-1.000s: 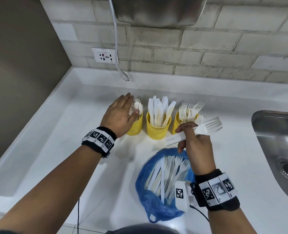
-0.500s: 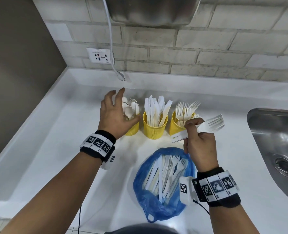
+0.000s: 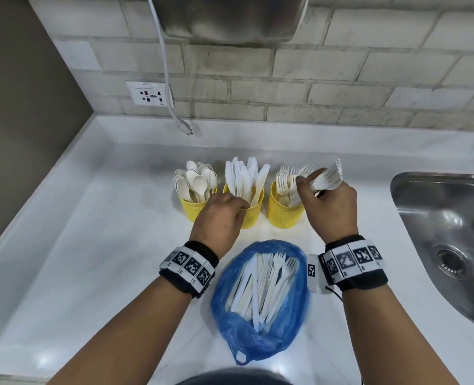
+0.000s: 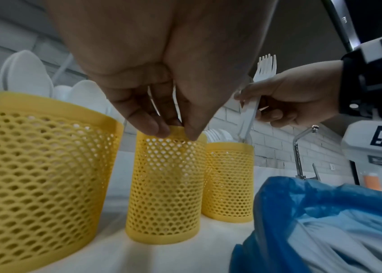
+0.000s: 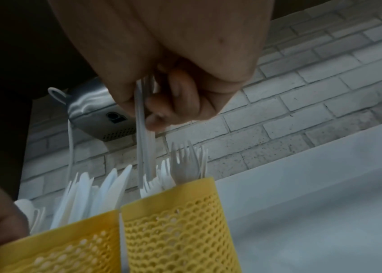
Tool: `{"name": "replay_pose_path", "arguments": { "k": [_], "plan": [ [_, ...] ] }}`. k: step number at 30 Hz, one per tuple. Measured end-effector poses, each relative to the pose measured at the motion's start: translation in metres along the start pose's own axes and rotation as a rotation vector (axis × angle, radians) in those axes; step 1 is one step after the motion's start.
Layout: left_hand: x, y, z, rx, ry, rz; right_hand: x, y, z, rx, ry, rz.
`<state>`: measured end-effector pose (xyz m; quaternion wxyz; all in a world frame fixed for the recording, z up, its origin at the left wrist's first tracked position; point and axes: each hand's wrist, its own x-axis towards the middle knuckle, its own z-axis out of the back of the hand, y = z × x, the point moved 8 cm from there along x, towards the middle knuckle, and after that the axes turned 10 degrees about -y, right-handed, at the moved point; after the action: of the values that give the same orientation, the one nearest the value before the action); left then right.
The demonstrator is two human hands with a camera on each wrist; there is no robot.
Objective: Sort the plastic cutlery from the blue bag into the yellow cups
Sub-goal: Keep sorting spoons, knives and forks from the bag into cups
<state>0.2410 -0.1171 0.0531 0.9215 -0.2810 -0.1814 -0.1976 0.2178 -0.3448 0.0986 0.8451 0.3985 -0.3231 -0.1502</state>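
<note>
Three yellow mesh cups stand in a row: the left cup (image 3: 192,211) with spoons, the middle cup (image 3: 254,218) with knives, the right cup (image 3: 281,216) with forks. My left hand (image 3: 240,211) pinches the near rim of the middle cup (image 4: 166,194), thumb and finger on the rim (image 4: 176,132). My right hand (image 3: 310,184) grips a bunch of white forks (image 3: 329,177), tines up; their handles (image 5: 144,147) reach down into the right cup (image 5: 178,221). The open blue bag (image 3: 261,295) lies near me, between my wrists, with more white cutlery inside.
A steel sink (image 3: 452,232) is set in the white counter at the right, with a tap (image 4: 299,147) behind it. On the brick wall hang a socket (image 3: 147,93) and a steel box (image 3: 224,18); its loose plug (image 3: 184,126) dangles above the counter.
My left hand left the spoon cup and came down onto the middle cup's rim. My right hand swung the forks from lying sideways to upright and moved them over the right cup.
</note>
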Motion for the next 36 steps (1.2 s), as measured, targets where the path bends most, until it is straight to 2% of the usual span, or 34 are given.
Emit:
{"name": "replay_pose_path", "arguments": {
  "k": [5, 9, 14, 17, 21, 23, 26, 28, 31, 34, 36],
  "plan": [
    [0.000, 0.000, 0.000, -0.002, -0.004, 0.006, 0.006, 0.000, -0.011, -0.151, -0.004, 0.014],
    [0.002, 0.001, -0.001, -0.009, 0.014, 0.018, 0.009, 0.003, -0.030, -0.207, 0.030, 0.129],
    [0.002, -0.001, 0.000, -0.016, 0.010, 0.023, 0.006, -0.007, -0.041, -0.275, -0.008, 0.149],
    [0.002, -0.002, 0.001, -0.008, 0.009, 0.020, 0.004, -0.009, -0.044, -0.227, -0.005, 0.141],
    [0.002, -0.002, 0.002, -0.016, 0.006, 0.017, 0.005, 0.005, -0.037, -0.276, -0.059, 0.281],
    [0.001, -0.002, 0.002, -0.012, 0.006, 0.020, 0.004, 0.006, -0.045, -0.366, 0.003, 0.353],
    [0.001, -0.001, 0.002, -0.017, 0.004, 0.019, -0.002, -0.001, -0.066, -0.509, 0.222, 0.395],
    [0.001, -0.001, 0.001, -0.019, 0.016, 0.022, -0.004, -0.003, -0.070, -0.515, 0.305, 0.371],
    [0.001, -0.001, 0.000, -0.029, 0.034, 0.043, -0.001, 0.001, -0.056, -0.417, 0.235, 0.305],
    [-0.001, -0.001, 0.003, -0.044, 0.021, 0.068, 0.000, -0.015, -0.039, -0.273, 0.163, 0.116],
    [-0.002, -0.001, 0.002, -0.050, 0.046, 0.071, -0.005, -0.030, -0.038, -0.170, 0.211, -0.012]
  ]
}}
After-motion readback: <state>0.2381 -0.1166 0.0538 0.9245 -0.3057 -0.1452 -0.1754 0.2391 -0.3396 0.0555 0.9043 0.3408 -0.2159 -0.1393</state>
